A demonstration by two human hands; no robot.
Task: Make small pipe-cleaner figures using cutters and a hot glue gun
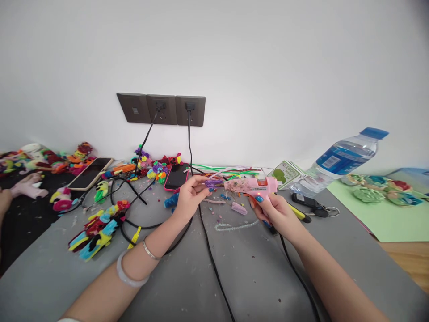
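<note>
My right hand (273, 210) is closed around the handle of a pink hot glue gun (250, 185), whose nozzle points left. Old glue and bits of fluff coat the gun's front half. Pinched between the fingertips of my left hand (192, 197) is a small purple pipe-cleaner piece (213, 183), right at the nozzle; whether the two touch I cannot tell. Below the gun lie a short pink fuzzy scrap (239, 208) and a bent pale pipe cleaner (234, 226). A blue fuzzy piece (171, 201) rests beside my left hand.
Black cords (214, 264) run across the grey table. Colourful pipe-cleaner figures (100, 228) and a phone (91, 173) are at left, with another person's hand (4, 201). A pink-cased phone (176, 177) lies behind. At right are a water bottle (345, 156), keys (321, 210) and a yellow cutter (298, 212).
</note>
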